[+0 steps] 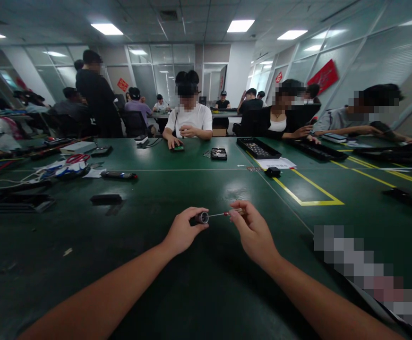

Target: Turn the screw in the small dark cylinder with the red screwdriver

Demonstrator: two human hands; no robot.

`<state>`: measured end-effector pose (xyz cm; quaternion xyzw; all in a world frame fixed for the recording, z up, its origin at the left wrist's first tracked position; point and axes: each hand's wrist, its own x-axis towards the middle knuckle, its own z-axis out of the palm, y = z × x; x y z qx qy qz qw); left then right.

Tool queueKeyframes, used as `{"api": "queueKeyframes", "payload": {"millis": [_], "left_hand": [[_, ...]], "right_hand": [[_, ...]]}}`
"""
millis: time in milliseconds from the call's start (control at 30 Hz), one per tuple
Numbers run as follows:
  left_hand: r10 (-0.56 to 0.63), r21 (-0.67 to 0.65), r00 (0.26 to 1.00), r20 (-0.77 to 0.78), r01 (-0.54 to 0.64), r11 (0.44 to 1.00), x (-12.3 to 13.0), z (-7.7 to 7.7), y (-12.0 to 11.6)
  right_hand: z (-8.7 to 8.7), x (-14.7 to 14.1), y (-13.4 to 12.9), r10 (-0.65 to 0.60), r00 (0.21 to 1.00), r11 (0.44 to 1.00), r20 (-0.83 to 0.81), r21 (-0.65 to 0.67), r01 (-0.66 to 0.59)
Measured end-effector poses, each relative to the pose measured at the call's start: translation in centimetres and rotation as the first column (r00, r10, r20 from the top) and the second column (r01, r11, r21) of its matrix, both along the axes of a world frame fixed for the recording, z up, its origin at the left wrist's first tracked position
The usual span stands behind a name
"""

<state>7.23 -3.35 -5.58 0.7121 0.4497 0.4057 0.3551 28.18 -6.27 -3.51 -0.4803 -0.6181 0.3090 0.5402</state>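
Between the thumb and fingers of my left hand (185, 231) is a small dark cylinder (203, 217), its round hollow end turned toward the right. My right hand (253, 229) is closed on a thin screwdriver (226, 214) with a red collar and a partly hidden handle. The screwdriver's metal shaft points left, and its tip is at the cylinder's open end; whether it sits inside is too small to tell. Both hands are above the green table (199, 302).
A black block (106, 199) and a dark cylindrical tool (118, 175) lie to the left, near tangled cables (73, 167). Ahead are a black tray (258, 148), a small black box (272, 172) and a seated person in white (193, 118). Pixelated papers lie at right.
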Motion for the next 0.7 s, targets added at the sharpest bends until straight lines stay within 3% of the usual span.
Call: {"api": "queueKeyframes", "payload": {"millis": [200, 367, 467, 700], "left_hand": [[0.018, 0.007, 1.0, 0.008, -0.018, 1.0, 0.1, -0.1, 0.1], [0.018, 0.02, 1.0, 0.006, -0.018, 1.0, 0.1, -0.3, 0.2], [0.015, 0.02, 1.0, -0.004, -0.015, 1.0, 0.1, -0.4, 0.3], [0.022, 0.018, 1.0, -0.014, -0.022, 1.0, 0.1, -0.2, 0.0]], "right_hand": [[0.0, 0.0, 0.0, 0.04, 0.999, 0.999, -0.003, 0.033, -0.04], [0.4, -0.1, -0.7, 0.099, 0.989, 0.994, 0.113, 0.03, -0.103], [0.7, -0.1, -0.9, 0.068, 0.985, 0.996, 0.156, 0.04, -0.075], [0.3, 0.0, -0.4, -0.001, 1.0, 1.0, 0.026, 0.015, 0.0]]}}
